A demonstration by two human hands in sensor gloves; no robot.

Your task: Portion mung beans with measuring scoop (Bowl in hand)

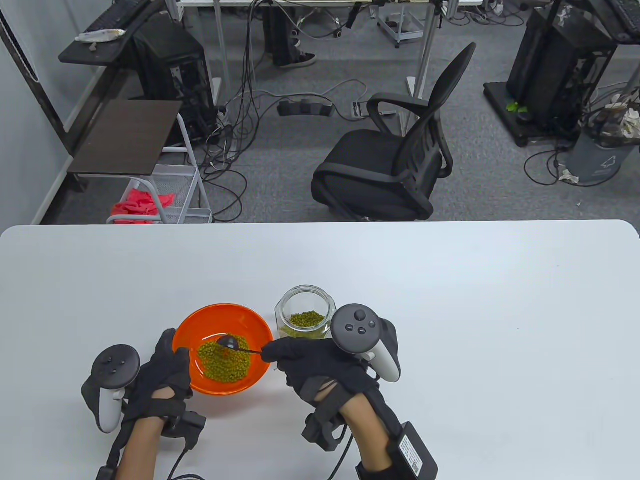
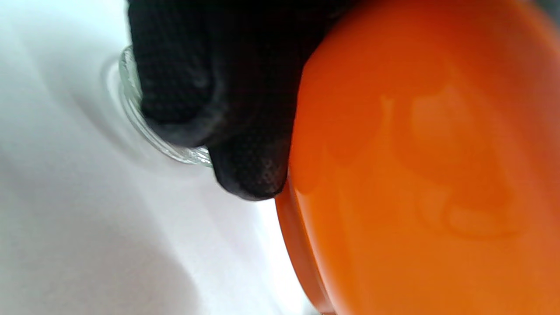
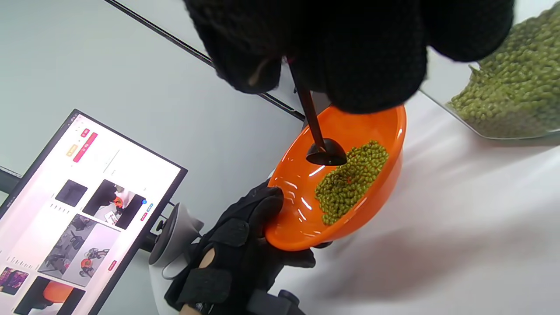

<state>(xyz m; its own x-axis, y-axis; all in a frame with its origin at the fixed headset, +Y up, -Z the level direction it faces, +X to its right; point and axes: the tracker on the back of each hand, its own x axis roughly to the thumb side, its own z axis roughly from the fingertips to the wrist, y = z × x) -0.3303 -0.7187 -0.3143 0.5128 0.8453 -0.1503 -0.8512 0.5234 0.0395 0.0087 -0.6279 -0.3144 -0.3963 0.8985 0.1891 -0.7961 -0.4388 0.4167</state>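
An orange bowl (image 1: 200, 325) holding a heap of green mung beans (image 1: 225, 362) is gripped at its left rim by my left hand (image 1: 167, 367) and held tilted just above the table. The bowl's underside fills the left wrist view (image 2: 420, 175). My right hand (image 1: 310, 362) pinches the handle of a small black measuring scoop (image 1: 231, 343), whose cup is turned over the beans inside the bowl (image 3: 326, 154). A glass jar (image 1: 305, 317) with mung beans in its bottom stands open just right of the bowl, behind my right hand.
The white table (image 1: 450, 300) stretches wide to the right and back. A black office chair (image 1: 390, 160) stands beyond the far edge. A monitor (image 3: 78, 210) shows at the left in the right wrist view.
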